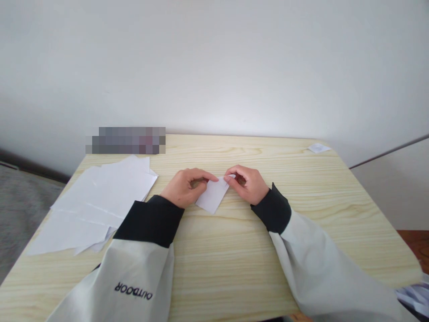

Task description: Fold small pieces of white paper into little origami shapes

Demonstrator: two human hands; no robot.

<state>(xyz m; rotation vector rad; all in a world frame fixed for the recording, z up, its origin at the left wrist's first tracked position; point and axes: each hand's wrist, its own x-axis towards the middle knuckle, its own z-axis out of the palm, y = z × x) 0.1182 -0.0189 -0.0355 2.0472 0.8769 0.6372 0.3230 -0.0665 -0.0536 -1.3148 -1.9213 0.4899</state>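
Note:
A small white piece of folded paper [212, 197] lies on the table in front of me, between my two hands. My right hand [247, 183] pinches its far right corner between thumb and fingers, and that corner looks raised or turned over. My left hand [186, 187] is on the paper's left side, the thumb at its left edge and the index finger stretched to its upper edge. The other fingers of that hand are partly hidden, as is the paper beneath them.
Loose white sheets [110, 192] overlap on the left of the wooden table [228, 277]. A blurred-out dark object [129, 141] sits at the back left. A small folded white paper [319, 147] lies at the back right. Crumpled papers [415, 295] show at the lower right.

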